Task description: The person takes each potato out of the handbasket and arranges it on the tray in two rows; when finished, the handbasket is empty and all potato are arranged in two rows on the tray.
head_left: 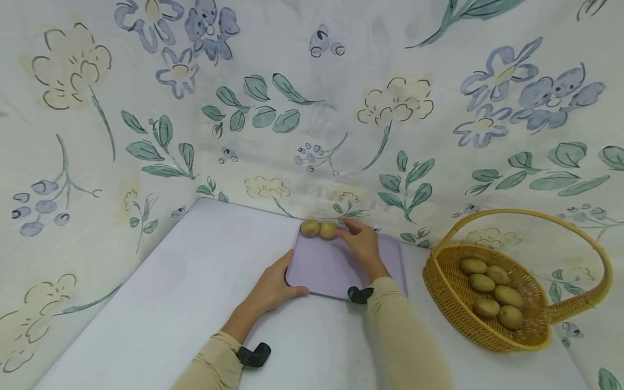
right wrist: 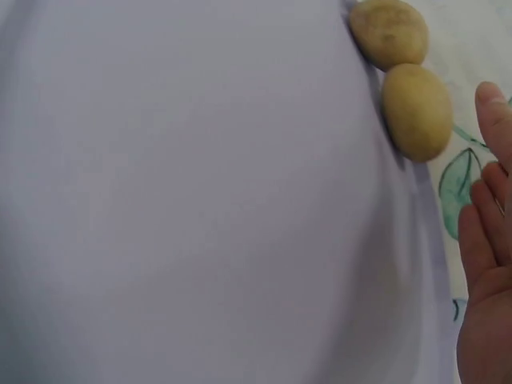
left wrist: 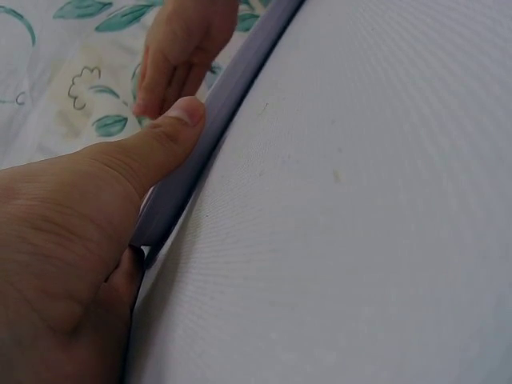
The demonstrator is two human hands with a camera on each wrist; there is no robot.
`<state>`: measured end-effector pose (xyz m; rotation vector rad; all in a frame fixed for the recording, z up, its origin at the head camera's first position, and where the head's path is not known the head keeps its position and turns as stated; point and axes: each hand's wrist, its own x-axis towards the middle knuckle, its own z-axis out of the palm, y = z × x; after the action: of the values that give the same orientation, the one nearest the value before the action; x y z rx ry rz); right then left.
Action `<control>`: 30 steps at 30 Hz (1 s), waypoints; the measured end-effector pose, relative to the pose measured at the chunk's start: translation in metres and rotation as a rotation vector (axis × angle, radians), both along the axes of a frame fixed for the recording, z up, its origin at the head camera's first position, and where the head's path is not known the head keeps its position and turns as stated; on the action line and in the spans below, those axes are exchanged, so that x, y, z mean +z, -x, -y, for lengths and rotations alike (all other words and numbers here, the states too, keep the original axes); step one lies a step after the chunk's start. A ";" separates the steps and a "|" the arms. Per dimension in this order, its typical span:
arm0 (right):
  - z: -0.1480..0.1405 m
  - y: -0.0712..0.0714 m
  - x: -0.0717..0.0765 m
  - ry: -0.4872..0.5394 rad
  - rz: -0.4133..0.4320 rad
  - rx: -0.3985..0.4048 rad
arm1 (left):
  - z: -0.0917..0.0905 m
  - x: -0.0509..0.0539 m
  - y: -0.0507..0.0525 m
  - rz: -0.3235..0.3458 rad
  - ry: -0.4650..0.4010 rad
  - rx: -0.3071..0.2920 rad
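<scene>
A lilac tray (head_left: 322, 265) lies flat on the white table near the back wall. Two potatoes touch side by side in its far left corner: the left potato (head_left: 310, 228) and the right potato (head_left: 327, 231). My left hand (head_left: 275, 284) holds the tray's near left corner; in the left wrist view its thumb (left wrist: 172, 132) lies along the rim. Just right of the second potato is my right hand (head_left: 361, 244), over the far part of the tray. The right wrist view shows that hand (right wrist: 486, 264) with loosely extended fingers, apart from both potatoes (right wrist: 417, 112).
To the right of the tray stands a wicker basket (head_left: 448, 292) with a tall arched handle, holding several potatoes (head_left: 508, 296). A floral cloth (head_left: 292, 49) hangs behind and along the sides of the white table (head_left: 195, 260).
</scene>
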<state>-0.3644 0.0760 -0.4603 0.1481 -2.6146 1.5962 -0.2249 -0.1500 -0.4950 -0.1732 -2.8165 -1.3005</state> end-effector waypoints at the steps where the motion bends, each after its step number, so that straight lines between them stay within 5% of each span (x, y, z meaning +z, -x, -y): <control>1: -0.002 0.001 0.001 0.013 0.005 0.012 | 0.000 0.000 0.000 -0.001 0.002 0.002; 13: -0.031 0.001 0.032 0.011 0.052 0.190 | 0.000 0.000 -0.001 0.011 -0.001 0.007; 20: -0.069 -0.009 0.056 0.018 0.088 0.393 | -0.001 0.002 0.001 0.012 -0.003 0.001; 30: -0.132 -0.032 0.081 -0.088 0.165 0.525 | 0.000 0.000 0.001 0.019 -0.003 0.003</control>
<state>-0.3324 0.2077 -0.3794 0.8001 -2.9426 1.6850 -0.2256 -0.1505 -0.4953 -0.1566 -2.8296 -1.3126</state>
